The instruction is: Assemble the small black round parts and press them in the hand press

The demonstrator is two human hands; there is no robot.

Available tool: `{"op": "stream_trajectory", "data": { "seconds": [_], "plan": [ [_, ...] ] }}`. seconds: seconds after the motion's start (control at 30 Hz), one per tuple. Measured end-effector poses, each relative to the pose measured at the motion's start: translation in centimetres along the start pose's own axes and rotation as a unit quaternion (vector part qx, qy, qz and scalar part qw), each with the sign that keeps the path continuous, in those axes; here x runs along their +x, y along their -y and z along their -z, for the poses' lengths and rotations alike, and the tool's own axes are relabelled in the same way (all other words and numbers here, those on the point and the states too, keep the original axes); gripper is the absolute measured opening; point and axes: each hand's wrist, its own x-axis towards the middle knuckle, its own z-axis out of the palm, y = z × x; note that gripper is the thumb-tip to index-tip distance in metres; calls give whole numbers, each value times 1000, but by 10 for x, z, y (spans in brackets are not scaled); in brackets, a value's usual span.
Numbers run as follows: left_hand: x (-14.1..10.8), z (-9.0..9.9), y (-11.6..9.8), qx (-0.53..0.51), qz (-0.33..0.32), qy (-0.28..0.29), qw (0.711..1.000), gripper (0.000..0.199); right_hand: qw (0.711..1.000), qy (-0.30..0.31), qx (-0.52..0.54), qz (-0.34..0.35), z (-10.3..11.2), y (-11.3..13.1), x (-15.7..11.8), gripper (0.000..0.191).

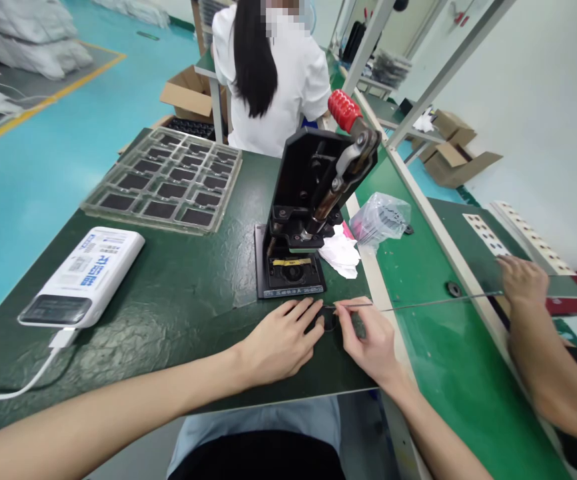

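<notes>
My left hand [286,339] rests on the green table, its fingers curled down around a small black flat piece [327,319] that is partly covered. Close beside it, my right hand [371,340] pinches a thin dark stick-like tool [356,305] between thumb and forefinger. The tool's tip reaches over the black piece; I cannot make out whether they touch. Just beyond both hands stands a black toggle press [298,193] with a red grip [344,110], its handle raised. A yellow strip [291,263] lies across the press's lower fixture.
To the left are a clear tray [212,223] of dark pieces and a white power bank [81,277] with a cable. A tissue [341,253] and plastic bag [381,220] lie right of the press. Along the green belt [448,360] a co-worker's hand [523,280] reaches in; another person [273,73] sits ahead.
</notes>
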Motion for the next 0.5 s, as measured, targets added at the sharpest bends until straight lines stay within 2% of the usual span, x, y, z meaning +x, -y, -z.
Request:
{"op": "stream_trajectory", "data": {
  "seconds": [0.13,0.3,0.37,0.5],
  "plan": [
    [0,0,-1,9,-2,-2,1000,44,1000,17,-1,16,-2,3,3,16],
    [1,0,-1,38,-11,-8,999,43,1000,8,23,10,-8,2,4,16],
    [2,0,0,45,-15,-9,999,42,999,1,35,-20,-10,-1,4,18],
    [3,0,1,52,-18,-16,998,38,984,-2,111,-142,-7,-10,6,23]
  ]
}}
